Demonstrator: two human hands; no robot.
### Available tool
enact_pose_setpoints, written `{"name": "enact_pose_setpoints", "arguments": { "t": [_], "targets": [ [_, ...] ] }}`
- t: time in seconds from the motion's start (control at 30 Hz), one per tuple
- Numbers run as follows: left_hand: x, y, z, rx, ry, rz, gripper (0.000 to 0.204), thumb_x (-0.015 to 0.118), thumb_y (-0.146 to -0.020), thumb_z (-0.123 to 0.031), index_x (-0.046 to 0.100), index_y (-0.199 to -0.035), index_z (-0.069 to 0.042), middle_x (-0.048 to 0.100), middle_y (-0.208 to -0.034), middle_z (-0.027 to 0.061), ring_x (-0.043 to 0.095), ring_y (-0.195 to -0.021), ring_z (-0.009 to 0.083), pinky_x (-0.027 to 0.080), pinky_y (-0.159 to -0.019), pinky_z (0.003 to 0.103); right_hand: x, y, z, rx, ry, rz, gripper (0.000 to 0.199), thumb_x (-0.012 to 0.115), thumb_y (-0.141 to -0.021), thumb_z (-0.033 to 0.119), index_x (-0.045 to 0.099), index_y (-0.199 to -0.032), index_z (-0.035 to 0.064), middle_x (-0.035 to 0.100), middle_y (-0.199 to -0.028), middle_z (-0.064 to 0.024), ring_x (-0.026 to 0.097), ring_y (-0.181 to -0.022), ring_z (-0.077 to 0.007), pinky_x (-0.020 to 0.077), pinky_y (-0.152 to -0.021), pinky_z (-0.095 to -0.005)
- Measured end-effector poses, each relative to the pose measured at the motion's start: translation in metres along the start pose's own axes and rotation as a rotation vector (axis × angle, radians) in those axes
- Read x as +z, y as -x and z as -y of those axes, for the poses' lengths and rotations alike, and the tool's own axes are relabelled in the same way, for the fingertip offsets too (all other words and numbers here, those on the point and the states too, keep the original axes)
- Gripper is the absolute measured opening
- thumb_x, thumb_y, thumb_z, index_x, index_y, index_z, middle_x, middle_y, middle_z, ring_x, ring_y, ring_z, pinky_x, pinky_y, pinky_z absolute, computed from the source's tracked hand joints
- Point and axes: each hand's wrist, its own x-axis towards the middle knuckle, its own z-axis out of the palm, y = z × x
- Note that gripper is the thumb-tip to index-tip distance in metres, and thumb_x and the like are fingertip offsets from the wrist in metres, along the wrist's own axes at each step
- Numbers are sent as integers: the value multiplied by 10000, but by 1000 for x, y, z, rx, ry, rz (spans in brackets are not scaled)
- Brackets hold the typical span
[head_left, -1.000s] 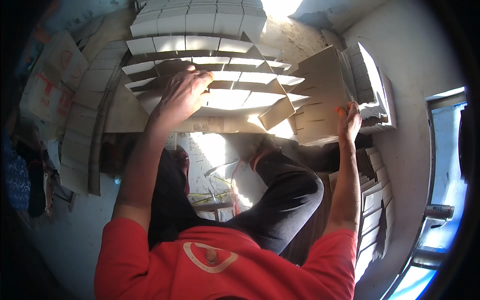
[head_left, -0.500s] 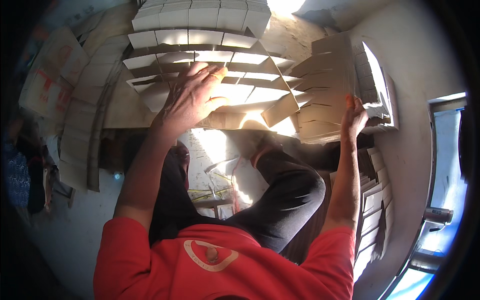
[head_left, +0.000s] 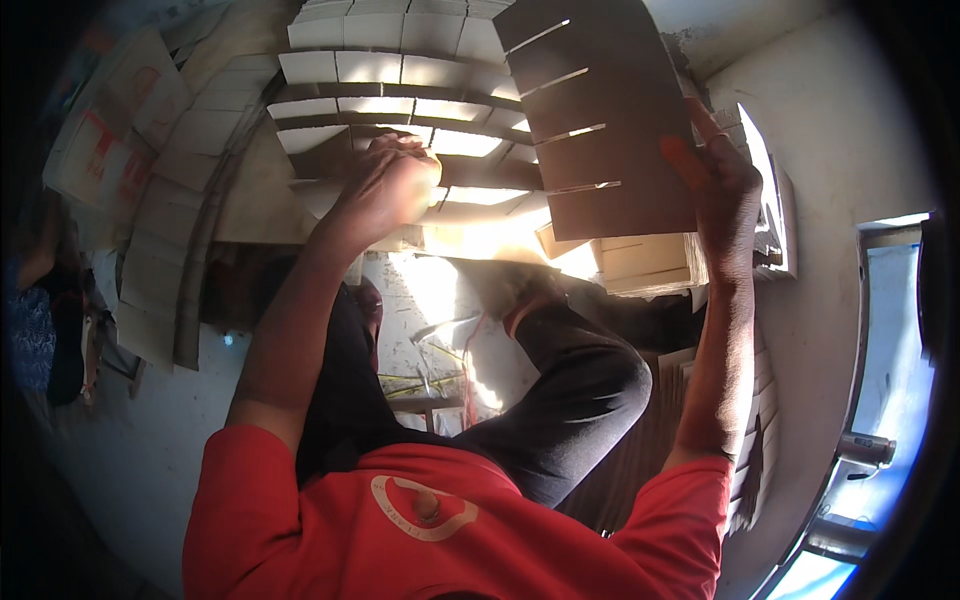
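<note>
One slotted cardboard sheet (head_left: 600, 115) is pinched in the right hand (head_left: 722, 190) fingers; left hand (head_left: 390, 185) fisted on the divider grid (head_left: 400, 110).

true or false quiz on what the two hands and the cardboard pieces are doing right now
1. The right hand holds up a slotted cardboard sheet. True.
2. That sheet has no cuts in it. False: several parallel slots run in from its left edge.
3. The left hand rests on the cardboard divider grid. True.
4. The left hand holds a pair of scissors. False: no tool shows in it; it is closed on the grid.
5. A stack of cardboard pieces lies below the raised sheet. True.
6. The person wears a blue shirt. False: the shirt is red.
</note>
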Motion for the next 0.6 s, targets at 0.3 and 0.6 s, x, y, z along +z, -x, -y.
{"name": "enact_pose_setpoints", "arguments": {
  "t": [0.3, 0.6],
  "targets": [
    [-5, -1, -5, -41, 63, 40, 116, 616, -698, -162, 618, -671, -49, 596, -763, 59, 585, -834, 234, 422, -813, 360, 25, -6, 0, 30, 43, 93, 462, 690, -815, 97, 561, -1257, 61, 463, -598, 80, 360, -554, 0, 338, -514, -163],
    [0, -3, -2, -72, 103, 28, 165, 601, -720, -183, 606, -673, -25, 607, -722, 88, 599, -766, 264, 452, -723, 359, 31, -17, -2, 74, 39, 151, 468, 678, -809, 90, 553, -1257, 34, 504, -598, 54, 395, -550, -3, 354, -504, -181]
  ]
}}
